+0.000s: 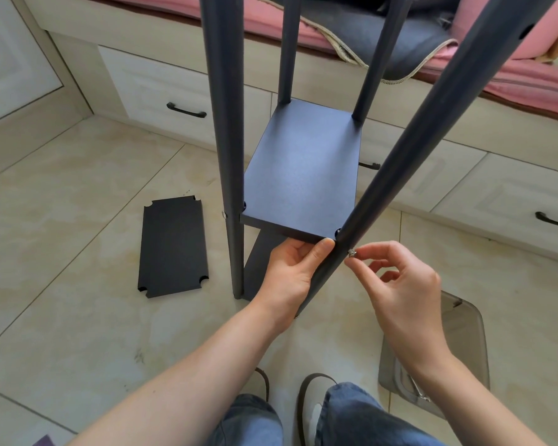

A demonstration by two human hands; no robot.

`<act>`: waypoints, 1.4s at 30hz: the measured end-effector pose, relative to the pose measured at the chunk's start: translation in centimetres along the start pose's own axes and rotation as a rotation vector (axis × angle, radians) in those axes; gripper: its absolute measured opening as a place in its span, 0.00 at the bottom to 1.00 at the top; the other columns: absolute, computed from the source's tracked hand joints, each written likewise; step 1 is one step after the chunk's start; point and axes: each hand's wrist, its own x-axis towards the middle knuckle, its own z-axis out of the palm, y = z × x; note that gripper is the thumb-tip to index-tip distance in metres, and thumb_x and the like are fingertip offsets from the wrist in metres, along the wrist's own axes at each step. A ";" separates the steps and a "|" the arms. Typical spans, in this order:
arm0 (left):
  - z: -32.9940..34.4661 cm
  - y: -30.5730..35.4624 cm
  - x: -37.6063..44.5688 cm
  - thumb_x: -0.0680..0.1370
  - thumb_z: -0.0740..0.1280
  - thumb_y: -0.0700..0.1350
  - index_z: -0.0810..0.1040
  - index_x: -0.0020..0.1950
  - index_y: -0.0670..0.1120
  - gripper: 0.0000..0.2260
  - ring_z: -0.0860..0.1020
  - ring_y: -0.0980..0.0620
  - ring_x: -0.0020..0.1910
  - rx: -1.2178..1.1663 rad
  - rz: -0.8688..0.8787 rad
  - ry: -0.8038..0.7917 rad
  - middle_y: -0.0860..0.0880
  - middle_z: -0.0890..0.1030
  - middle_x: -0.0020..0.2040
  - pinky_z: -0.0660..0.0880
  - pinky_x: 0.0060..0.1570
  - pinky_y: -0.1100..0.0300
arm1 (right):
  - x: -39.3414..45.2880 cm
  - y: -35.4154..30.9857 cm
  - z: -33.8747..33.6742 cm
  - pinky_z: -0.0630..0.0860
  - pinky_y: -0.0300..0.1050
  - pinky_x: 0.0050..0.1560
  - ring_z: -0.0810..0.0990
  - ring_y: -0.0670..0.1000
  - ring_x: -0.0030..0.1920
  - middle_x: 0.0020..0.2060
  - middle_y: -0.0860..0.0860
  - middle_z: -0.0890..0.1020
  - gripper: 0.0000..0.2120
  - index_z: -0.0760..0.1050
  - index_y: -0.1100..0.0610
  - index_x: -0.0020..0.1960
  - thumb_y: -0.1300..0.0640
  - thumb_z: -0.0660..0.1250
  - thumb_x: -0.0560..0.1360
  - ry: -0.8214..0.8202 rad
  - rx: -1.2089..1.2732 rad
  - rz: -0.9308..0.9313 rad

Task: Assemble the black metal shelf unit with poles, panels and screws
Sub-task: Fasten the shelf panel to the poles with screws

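Head view: the half-built black metal shelf unit (298, 175) stands upright on the beige tiled floor (78, 194), its four dark round poles rising past the top of the frame. A flat black rectangular shelf panel (303, 175) sits between the poles, and another panel shows lower down, near the floor. The near right pole (397, 175) slants down to the hands. The left hand (290, 272) lies just below the near edge of the shelf panel, fingers curled under it and thumb pressed against the corner where panel meets pole, so it grips the panel from beneath. The right hand (400, 284) is just right of that pole, thumb and forefinger pinched on a small silver screw (351, 252) whose tip touches the pole's side; the other fingers are loosely spread. A second silver screw head (223, 215) shows on the near left pole (226, 140). A spare black notched-corner panel (173, 247) lies flat on the floor, well left of the unit. A grey translucent plastic lid (458, 349) lies by the right forearm.
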 end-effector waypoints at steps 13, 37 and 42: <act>-0.1 0.0 -0.2 0.75 0.69 0.57 0.85 0.50 0.58 0.08 0.83 0.59 0.51 -0.009 -0.019 -0.034 0.54 0.87 0.50 0.75 0.45 0.74 | -0.4 0.2 0.2 0.79 0.56 0.43 0.82 0.46 0.41 0.38 0.43 0.84 0.03 0.84 0.54 0.46 0.56 0.73 0.74 0.009 0.025 0.043; 0.6 0.1 0.2 0.75 0.69 0.63 0.84 0.54 0.58 0.13 0.82 0.56 0.57 -0.067 -0.029 -0.082 0.53 0.85 0.55 0.74 0.49 0.73 | -0.5 0.6 0.3 0.78 0.56 0.40 0.80 0.50 0.40 0.39 0.49 0.83 0.05 0.83 0.55 0.49 0.56 0.72 0.75 0.089 -0.153 -0.050; 0.6 0.1 0.2 0.77 0.68 0.59 0.84 0.52 0.59 0.09 0.82 0.58 0.56 -0.036 -0.023 -0.079 0.54 0.85 0.54 0.74 0.48 0.74 | -0.3 0.4 0.2 0.77 0.57 0.40 0.80 0.50 0.40 0.38 0.49 0.83 0.04 0.83 0.53 0.47 0.54 0.73 0.74 0.078 -0.134 -0.028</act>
